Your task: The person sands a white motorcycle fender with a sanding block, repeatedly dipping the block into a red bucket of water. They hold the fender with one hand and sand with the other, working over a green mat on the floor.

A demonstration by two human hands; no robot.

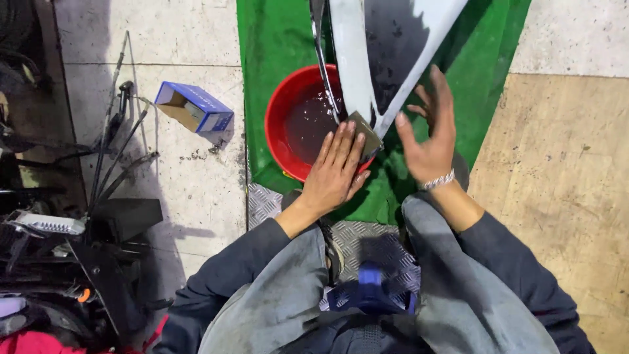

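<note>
Two bare hands work at a white panel (357, 59) standing over a green mat (275, 39). Left hand (334, 172) lies flat, fingers together, pressing a grey sanding block (368, 134) against the panel's lower tip, above a red basin (288, 124) of dark water. Right hand (429, 134) hovers open, fingers spread, just beside the panel's edge.

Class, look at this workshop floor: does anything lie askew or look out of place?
Yes. A blue cardboard box lies tipped on its side, open, on the concrete left of the green mat, with small bits scattered beside it.
</note>
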